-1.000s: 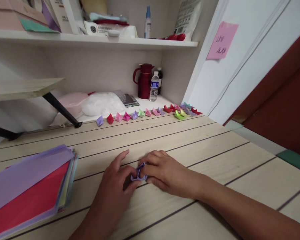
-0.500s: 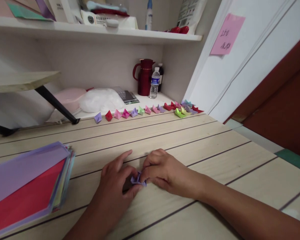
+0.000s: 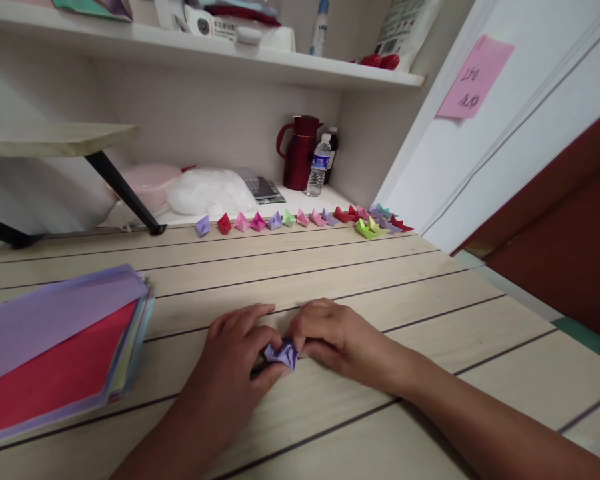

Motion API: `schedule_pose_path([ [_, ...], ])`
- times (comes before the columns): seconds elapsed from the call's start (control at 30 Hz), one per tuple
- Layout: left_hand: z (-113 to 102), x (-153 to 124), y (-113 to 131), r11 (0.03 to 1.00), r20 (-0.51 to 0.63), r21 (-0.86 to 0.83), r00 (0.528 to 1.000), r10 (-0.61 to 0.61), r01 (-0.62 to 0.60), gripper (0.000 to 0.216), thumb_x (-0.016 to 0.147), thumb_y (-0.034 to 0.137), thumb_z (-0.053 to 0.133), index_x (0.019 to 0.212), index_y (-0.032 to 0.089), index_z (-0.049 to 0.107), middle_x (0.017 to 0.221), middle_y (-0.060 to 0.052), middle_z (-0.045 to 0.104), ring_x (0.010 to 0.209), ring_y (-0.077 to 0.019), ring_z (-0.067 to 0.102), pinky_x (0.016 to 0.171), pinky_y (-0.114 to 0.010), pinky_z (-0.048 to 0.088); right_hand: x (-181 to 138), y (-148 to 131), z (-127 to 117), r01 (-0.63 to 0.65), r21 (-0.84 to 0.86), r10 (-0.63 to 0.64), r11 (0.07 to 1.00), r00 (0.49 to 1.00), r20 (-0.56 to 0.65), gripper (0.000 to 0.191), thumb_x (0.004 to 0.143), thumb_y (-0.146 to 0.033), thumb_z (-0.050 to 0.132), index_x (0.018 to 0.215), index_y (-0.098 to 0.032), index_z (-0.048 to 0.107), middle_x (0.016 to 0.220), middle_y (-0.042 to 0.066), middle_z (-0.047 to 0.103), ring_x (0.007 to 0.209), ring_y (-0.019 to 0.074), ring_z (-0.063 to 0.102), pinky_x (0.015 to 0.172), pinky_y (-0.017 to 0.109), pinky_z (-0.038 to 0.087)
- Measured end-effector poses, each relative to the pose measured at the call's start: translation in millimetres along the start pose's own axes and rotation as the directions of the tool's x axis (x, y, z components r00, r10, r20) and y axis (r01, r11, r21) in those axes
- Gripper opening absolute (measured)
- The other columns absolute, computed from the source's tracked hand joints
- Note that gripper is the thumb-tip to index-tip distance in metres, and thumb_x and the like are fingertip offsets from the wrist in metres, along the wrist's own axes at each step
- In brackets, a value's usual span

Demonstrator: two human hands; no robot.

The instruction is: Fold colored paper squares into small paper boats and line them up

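A small purple folded-paper boat (image 3: 283,355) is held just above or on the wooden table, between my two hands; its underside is hidden. My left hand (image 3: 240,347) pinches its left side with thumb and index finger, the other fingers stretched forward. My right hand (image 3: 327,337) grips its right end with bunched fingertips. Along the back edge of the table runs a row of small paper boats, among them a purple one (image 3: 203,226), a red one (image 3: 224,224) and a green one (image 3: 289,219). More boats, including a yellow-green one (image 3: 369,231), cluster at the row's right end.
A stack of coloured paper (image 3: 75,353) lies on the table (image 3: 355,427) at left. Behind the row are a dark red jug (image 3: 301,153), a water bottle (image 3: 319,167) and a white plastic bag (image 3: 210,191). A small raised shelf with black legs (image 3: 125,193) stands at back left.
The view has shifted, so the shelf and paper stack appear slightly moved. Both hands keep hold of the purple boat, which now shows more of its folded side between the fingers.
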State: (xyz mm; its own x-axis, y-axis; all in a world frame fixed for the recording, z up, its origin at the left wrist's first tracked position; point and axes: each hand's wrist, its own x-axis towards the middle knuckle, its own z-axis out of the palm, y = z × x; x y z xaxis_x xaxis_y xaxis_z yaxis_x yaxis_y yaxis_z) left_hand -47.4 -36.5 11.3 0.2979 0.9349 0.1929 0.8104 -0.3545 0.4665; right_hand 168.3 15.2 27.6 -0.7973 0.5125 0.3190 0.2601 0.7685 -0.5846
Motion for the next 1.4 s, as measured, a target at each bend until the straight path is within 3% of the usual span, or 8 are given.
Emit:
schedule_pose_path([
  [0.2, 3.1, -1.3, -3.5, 0.998, -0.034, 0.024, 0.998, 0.054, -0.053, 0.031, 0.066, 0.024, 0.084, 0.091, 0.028, 0.067, 0.136, -0.005, 0.063, 0.124, -0.0326, 0.055, 0.103, -0.059, 0.041, 1.6, -5.4, -0.6, -0.111, 0.003, 0.111, 0.994, 0.993, -0.028, 0.013, 0.092, -0.009, 0.062, 0.088, -0.021, 0.060, 0.085, 0.001, 0.068, 0.083, 0.0166, 0.062, 0.081, 0.028, 0.046],
  [0.33, 4.4, -1.5, -4.3, 0.995, -0.062, 0.036, 0.994, 0.092, -0.090, 0.018, 0.074, 0.017, 0.071, 0.088, 0.028, 0.067, 0.131, -0.004, 0.066, 0.125, -0.0299, 0.056, 0.102, -0.057, 0.042, 1.8, -7.6, -2.1, -0.094, -0.019, 0.093, 0.995, 0.995, -0.027, 0.015, 0.090, -0.006, 0.061, 0.088, -0.021, 0.059, 0.083, 0.000, 0.066, 0.082, 0.0166, 0.060, 0.081, 0.029, 0.045],
  [0.53, 5.9, 0.2, -3.8, 0.994, -0.098, 0.040, 0.990, 0.105, -0.101, 0.018, 0.074, 0.015, 0.066, 0.086, 0.029, 0.067, 0.124, -0.003, 0.070, 0.121, -0.0298, 0.059, 0.102, -0.056, 0.044, 1.2, -7.0, -3.4, -0.074, -0.021, 0.074, 0.997, 0.997, -0.027, 0.015, 0.090, -0.006, 0.061, 0.090, -0.021, 0.061, 0.083, 0.001, 0.066, 0.080, 0.0159, 0.060, 0.076, 0.026, 0.047],
  [0.83, 4.4, 1.0, -0.6, 0.999, -0.042, 0.010, 0.999, 0.033, -0.033, 0.021, 0.070, 0.016, 0.073, 0.087, 0.027, 0.067, 0.126, -0.003, 0.070, 0.126, -0.0329, 0.057, 0.104, -0.061, 0.042, -1.1, -2.4, 0.0, -0.007, 0.019, 0.008, 1.000, 1.000, -0.017, 0.011, 0.093, -0.014, 0.064, 0.101, -0.021, 0.063, 0.110, 0.007, 0.068, 0.107, 0.0178, 0.063, 0.095, 0.031, 0.048],
  [1.03, 6.1, 0.3, 0.1, 0.999, -0.066, 0.012, 0.997, 0.050, -0.049, 0.022, 0.069, 0.017, 0.076, 0.085, 0.027, 0.065, 0.122, -0.002, 0.071, 0.123, -0.0311, 0.058, 0.106, -0.057, 0.042, -1.6, -4.5, 1.1, -0.008, -0.025, 0.008, 1.000, 1.000, 0.001, 0.009, 0.092, -0.013, 0.064, 0.094, -0.022, 0.066, 0.118, 0.007, 0.066, 0.112, 0.0178, 0.063, 0.099, 0.032, 0.047],
  [1.4, 7.0, 0.2, -2.2, 0.994, -0.055, 0.050, 0.993, 0.102, -0.100, 0.019, 0.070, 0.015, 0.072, 0.085, 0.026, 0.065, 0.125, -0.006, 0.070, 0.123, -0.0346, 0.058, 0.100, -0.063, 0.044, -2.7, -5.2, 9.3, -0.044, -0.090, 0.041, 0.995, 0.998, -0.040, 0.009, 0.091, -0.013, 0.067, 0.092, -0.022, 0.072, 0.100, 0.004, 0.064, 0.095, 0.0173, 0.062, 0.088, 0.033, 0.044],
])
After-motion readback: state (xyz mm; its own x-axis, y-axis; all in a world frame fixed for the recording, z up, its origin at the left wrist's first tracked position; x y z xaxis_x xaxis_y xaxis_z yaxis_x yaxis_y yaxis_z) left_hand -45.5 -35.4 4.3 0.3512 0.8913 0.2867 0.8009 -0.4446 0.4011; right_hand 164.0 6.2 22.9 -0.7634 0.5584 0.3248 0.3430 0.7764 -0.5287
